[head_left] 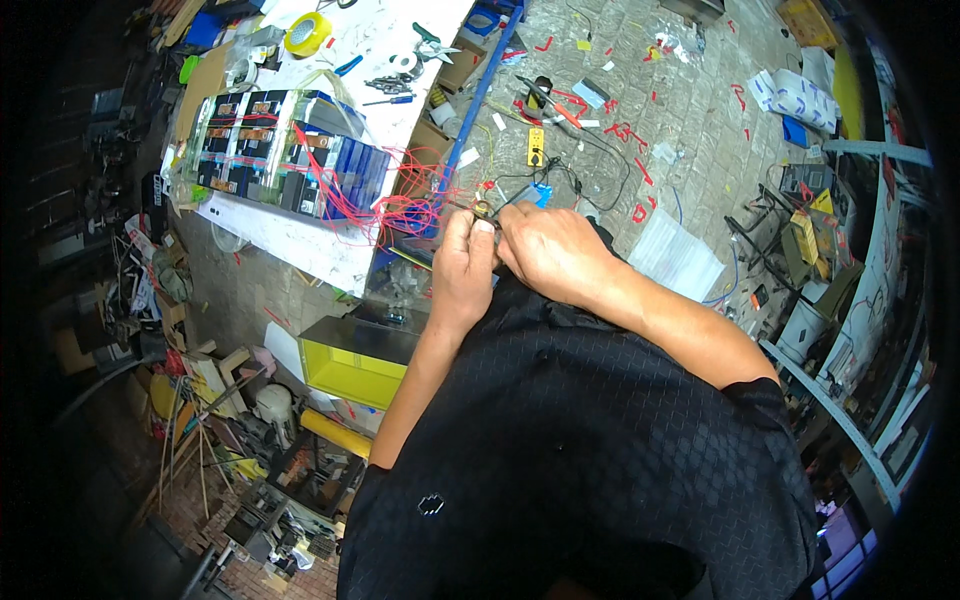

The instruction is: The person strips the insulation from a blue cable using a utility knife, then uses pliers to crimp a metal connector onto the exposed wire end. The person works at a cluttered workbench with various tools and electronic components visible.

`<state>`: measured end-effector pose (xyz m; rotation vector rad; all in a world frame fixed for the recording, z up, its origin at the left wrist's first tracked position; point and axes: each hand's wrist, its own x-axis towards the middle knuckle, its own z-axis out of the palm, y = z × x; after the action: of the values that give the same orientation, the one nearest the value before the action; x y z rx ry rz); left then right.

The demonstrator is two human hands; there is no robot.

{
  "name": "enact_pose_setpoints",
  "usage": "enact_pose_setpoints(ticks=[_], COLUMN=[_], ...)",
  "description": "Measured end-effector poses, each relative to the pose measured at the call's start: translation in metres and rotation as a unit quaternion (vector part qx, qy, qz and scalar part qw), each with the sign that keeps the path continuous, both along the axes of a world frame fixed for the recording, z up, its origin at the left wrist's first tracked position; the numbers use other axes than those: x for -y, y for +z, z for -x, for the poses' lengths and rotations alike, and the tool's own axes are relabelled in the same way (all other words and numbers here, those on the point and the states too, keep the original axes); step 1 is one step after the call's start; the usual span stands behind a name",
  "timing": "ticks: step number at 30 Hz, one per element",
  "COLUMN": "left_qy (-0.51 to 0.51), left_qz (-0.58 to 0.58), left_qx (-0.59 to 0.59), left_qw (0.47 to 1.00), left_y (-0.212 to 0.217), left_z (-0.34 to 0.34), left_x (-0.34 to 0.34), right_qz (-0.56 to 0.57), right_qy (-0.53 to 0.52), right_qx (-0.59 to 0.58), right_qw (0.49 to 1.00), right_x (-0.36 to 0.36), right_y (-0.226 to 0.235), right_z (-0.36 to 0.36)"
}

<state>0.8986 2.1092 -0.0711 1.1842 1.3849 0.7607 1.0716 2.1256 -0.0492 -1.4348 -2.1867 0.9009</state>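
My left hand (463,270) is closed in a pinch in front of my body, thumb up. Beside it, nearly touching, my right hand (550,250) is closed too, its fingertips pressed together. A small yellowish piece (483,209) shows at the fingertips between the hands; its kind is too small to tell. A thin dark strip sticks out by the right fingers, partly hidden. Just left of my hands, a bundle of loose red wires (410,208) trails from a block of blue battery cells (355,172) on the white table (310,246).
Scissors (432,45), a screwdriver (388,100) and a yellow tape roll (307,34) lie on the table. A yellow power strip (536,147) and red scraps are on the floor ahead. A yellow-lined metal box (350,372) stands by my left forearm.
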Motion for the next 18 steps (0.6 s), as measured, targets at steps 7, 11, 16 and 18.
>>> enact_pose_setpoints(ticks=[7, 11, 16, 18], left_qy=[-0.031, -0.012, -0.001, -0.002], left_qz=[-0.027, -0.042, -0.04, -0.012], left_qx=[-0.023, 0.004, 0.007, 0.022], left_qw=[0.999, 0.999, 0.999, 1.0], left_y=[0.002, 0.005, -0.007, -0.002], left_z=[0.003, -0.002, -0.001, 0.0], left_x=[-0.005, -0.006, 0.003, 0.002], right_qz=[0.032, 0.045, 0.052, 0.053], right_qy=[0.031, 0.059, 0.067, 0.059], right_qx=[-0.008, 0.01, 0.025, 0.026], right_qw=[0.999, 0.997, 0.996, 0.997], right_x=[-0.01, -0.018, -0.015, -0.012], right_y=[0.007, 0.01, 0.002, 0.002], right_z=[-0.004, -0.005, -0.007, -0.007])
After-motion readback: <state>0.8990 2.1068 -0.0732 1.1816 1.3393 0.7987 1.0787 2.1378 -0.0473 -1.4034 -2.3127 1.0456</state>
